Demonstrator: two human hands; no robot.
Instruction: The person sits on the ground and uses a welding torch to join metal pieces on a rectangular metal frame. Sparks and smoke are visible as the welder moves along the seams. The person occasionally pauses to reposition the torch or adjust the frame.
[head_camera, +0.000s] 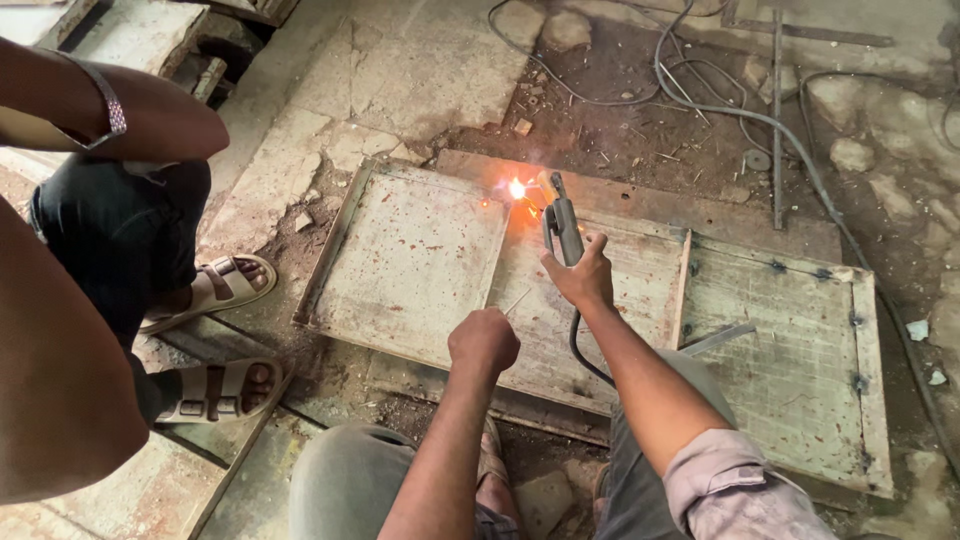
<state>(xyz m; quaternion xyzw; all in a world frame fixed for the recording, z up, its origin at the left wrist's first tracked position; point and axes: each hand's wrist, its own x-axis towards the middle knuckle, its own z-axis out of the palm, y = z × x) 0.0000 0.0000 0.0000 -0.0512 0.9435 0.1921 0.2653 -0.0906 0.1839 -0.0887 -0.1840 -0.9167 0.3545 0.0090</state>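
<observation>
The person's grey-trousered knees (345, 480) were seen nearest, beyond which the right hand (580, 275) was closed around an electrode holder (562, 225) angled up-left toward the spark (517, 188) on the metal frame (420, 260), while the left hand (484, 342), fisted on a thin rod (517, 300), was held nearer.

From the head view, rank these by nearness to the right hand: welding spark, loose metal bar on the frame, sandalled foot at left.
1. Welding spark, just up-left of the right hand.
2. Loose metal bar, to its lower right.
3. Sandalled foot, far left.
</observation>
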